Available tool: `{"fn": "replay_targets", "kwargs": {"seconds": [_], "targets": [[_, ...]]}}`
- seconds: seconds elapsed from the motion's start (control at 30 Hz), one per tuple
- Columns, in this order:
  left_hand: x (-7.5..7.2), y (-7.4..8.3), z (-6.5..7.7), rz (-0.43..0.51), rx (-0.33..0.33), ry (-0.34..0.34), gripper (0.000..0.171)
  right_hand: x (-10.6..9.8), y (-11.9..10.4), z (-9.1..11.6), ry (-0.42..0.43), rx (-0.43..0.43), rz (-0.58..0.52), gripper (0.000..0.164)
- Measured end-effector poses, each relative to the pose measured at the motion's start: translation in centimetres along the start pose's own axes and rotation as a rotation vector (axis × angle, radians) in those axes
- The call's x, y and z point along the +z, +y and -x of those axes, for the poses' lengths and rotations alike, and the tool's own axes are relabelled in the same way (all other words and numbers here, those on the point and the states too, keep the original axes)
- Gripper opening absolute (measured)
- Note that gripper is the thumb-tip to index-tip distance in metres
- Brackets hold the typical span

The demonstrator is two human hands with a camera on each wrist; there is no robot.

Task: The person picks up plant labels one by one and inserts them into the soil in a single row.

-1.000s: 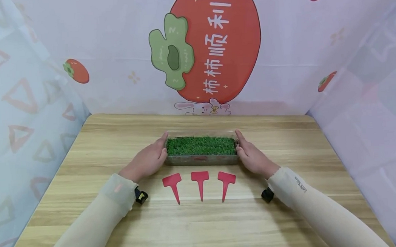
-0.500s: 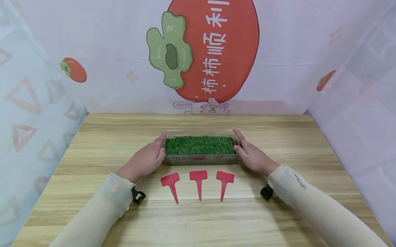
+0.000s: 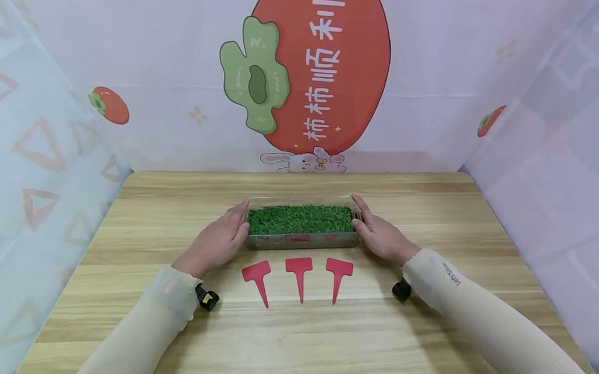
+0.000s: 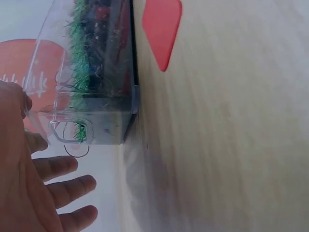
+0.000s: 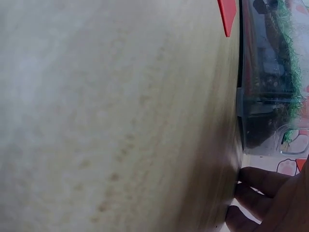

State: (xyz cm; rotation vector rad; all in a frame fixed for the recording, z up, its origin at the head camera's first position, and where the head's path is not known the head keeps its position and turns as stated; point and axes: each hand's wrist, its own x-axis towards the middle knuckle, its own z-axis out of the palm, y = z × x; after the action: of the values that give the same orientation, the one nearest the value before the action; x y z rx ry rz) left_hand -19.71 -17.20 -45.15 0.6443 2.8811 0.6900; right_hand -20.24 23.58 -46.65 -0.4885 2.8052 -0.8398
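Note:
A long clear plastic box [image 3: 303, 241] holding green artificial grass [image 3: 301, 219] rests toward the back of the wooden table. At its left end is my left hand [image 3: 215, 241], thumb and index finger at the corners. The left wrist view shows the other fingers [image 4: 72, 190] of that hand spread and loose, beside the box. My right hand [image 3: 382, 234] lies along the opposite end, thumb at the near corner, index finger toward the far one. Its lower fingers [image 5: 263, 181] are loosely bent just below the box's handle cutout [image 5: 295, 141] in the right wrist view.
Three red T-shaped plant labels lie in a row before the box: the left label [image 3: 256, 271], the middle label [image 3: 298, 265] and the right label [image 3: 339, 267]. Behind the table [image 3: 309, 346] hangs a printed cloth backdrop [image 3: 168, 58]. Similar cloth walls flank both sides.
The head view has drifted slightly, shifting everything a little to the left. Both hands stay at the ends of the box, and the labels lie as before.

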Motion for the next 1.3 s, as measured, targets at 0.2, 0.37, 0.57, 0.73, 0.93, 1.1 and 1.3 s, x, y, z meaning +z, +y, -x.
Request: {"fn": "replay_targets", "kwargs": {"seconds": [0.2, 0.37, 0.57, 0.73, 0.93, 1.1, 1.3], "targets": [[0.2, -0.3, 0.7, 0.005, 0.026, 0.084, 0.063, 0.0, 0.1, -0.1, -0.001, 0.006, 0.021, 0.065], [-0.1, 0.2, 2.0, 0.006, 0.001, 0.179, 0.053, 0.0, -0.1, -0.2, 0.004, -0.014, 0.027, 0.065], [-1.0, 1.5, 3.8, -0.051, -0.033, 0.222, 0.034, 0.0, -0.1, -0.3, 0.015, -0.021, 0.021, 0.065], [-0.6, 2.9, 4.8, -0.229, 0.034, 0.131, 0.036, 0.1, 0.0, -0.3, 0.018, -0.022, 0.024, 0.064], [0.6, 4.5, 5.6, -0.247, 0.046, 0.059, 0.054, 0.2, 0.0, -0.2, 0.013, -0.022, 0.016, 0.064], [1.5, 5.6, 5.9, -0.206, 0.034, -0.032, 0.070, 0.3, 0.1, -0.2, 0.013, -0.018, 0.026, 0.065], [2.2, 6.3, 5.8, -0.234, 0.022, -0.091, 0.081, 0.2, 0.1, -0.2, 0.014, -0.011, 0.031, 0.064]]}}
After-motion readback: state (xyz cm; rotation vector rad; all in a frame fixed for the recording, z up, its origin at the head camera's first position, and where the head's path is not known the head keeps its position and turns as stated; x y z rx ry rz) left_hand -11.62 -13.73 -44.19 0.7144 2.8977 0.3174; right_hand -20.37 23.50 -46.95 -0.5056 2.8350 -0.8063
